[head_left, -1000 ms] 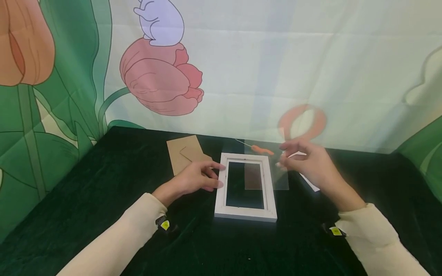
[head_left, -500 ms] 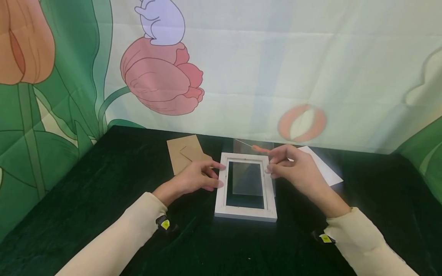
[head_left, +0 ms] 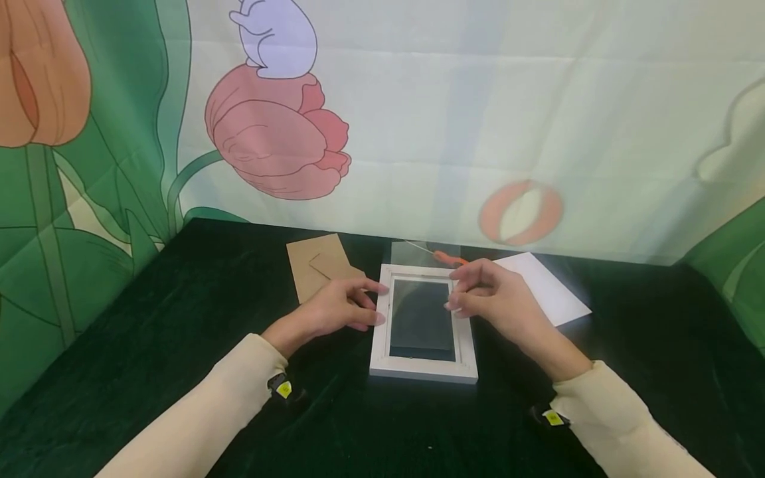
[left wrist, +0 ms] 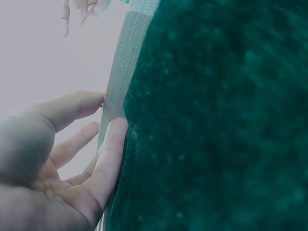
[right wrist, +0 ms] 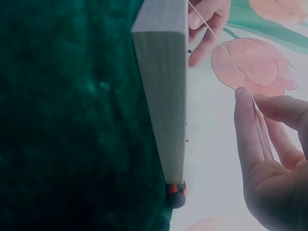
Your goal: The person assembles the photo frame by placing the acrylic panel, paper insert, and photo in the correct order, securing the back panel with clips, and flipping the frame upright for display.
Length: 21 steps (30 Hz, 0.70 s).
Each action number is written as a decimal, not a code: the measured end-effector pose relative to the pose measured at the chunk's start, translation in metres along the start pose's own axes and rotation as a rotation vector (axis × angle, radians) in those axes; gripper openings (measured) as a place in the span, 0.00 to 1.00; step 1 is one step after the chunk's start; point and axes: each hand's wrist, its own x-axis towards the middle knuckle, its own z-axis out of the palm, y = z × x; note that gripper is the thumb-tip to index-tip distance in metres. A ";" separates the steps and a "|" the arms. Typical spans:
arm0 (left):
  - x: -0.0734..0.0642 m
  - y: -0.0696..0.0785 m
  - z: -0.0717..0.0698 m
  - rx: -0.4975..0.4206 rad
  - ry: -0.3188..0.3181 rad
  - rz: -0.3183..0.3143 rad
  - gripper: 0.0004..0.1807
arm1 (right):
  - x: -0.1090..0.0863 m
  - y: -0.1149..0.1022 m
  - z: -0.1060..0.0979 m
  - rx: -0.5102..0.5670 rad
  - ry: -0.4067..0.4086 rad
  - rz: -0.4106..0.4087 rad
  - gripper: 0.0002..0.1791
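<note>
Two hands work above one dark green velvety cloth (head_left: 149, 325), where one white rectangular wooden frame (head_left: 423, 367) lies flat. The left hand (head_left: 335, 304), its fingers loose, touches the frame's left edge. The right hand (head_left: 499, 297) pinches one clear rectangular sheet (head_left: 423, 315) over the frame (whether they touch, I cannot tell). Beyond lies one orange-handled screwdriver (head_left: 449, 258); flanking are one brown board (head_left: 307, 267) and one white sheet (head_left: 552, 289).

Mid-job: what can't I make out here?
Lower right of brown board, head view: behind left hand.
Left part of white sheet, head view: behind right hand.
Right edge of clear sheet, head view: partly behind right hand.
Near end of orange tool, head view: behind right hand.
Frame, left wrist view: cut by the top edge.
</note>
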 end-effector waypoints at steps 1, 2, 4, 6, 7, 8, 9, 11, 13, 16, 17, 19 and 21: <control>-0.001 0.000 0.000 0.001 0.002 0.000 0.30 | 0.000 0.000 0.001 -0.001 -0.003 0.002 0.21; -0.001 0.001 0.000 0.001 0.003 0.000 0.30 | 0.000 0.001 0.001 -0.004 -0.005 0.005 0.21; -0.001 0.001 0.000 0.003 0.006 0.000 0.29 | 0.000 0.002 0.002 -0.015 -0.007 0.011 0.21; -0.001 0.000 0.000 0.005 0.007 -0.001 0.29 | 0.000 0.003 0.004 -0.013 -0.017 0.017 0.22; -0.001 0.000 0.000 0.005 0.005 -0.001 0.29 | 0.000 0.004 0.004 -0.013 -0.022 0.020 0.22; -0.001 0.000 0.000 0.005 0.004 -0.002 0.29 | 0.000 0.005 0.004 -0.013 -0.025 0.024 0.22; -0.001 0.000 0.000 0.004 0.004 -0.001 0.29 | 0.000 0.005 0.004 -0.014 -0.028 0.026 0.22; -0.001 0.000 0.000 0.001 0.003 -0.001 0.29 | 0.000 0.007 0.004 -0.019 -0.032 0.029 0.22; -0.002 0.001 0.000 -0.003 0.003 -0.001 0.30 | 0.001 0.008 0.004 -0.027 -0.034 0.031 0.23; -0.001 0.001 0.000 -0.004 0.002 -0.003 0.30 | 0.002 0.008 0.004 -0.019 -0.042 0.036 0.23; -0.001 0.002 0.000 -0.004 0.002 -0.003 0.30 | 0.002 0.008 0.003 -0.021 -0.045 0.039 0.23; 0.000 0.001 0.000 0.000 0.001 0.000 0.30 | 0.002 0.009 0.003 -0.028 -0.048 0.042 0.22; 0.000 0.000 0.000 0.002 -0.001 0.001 0.30 | 0.002 0.009 0.002 -0.051 -0.051 0.046 0.22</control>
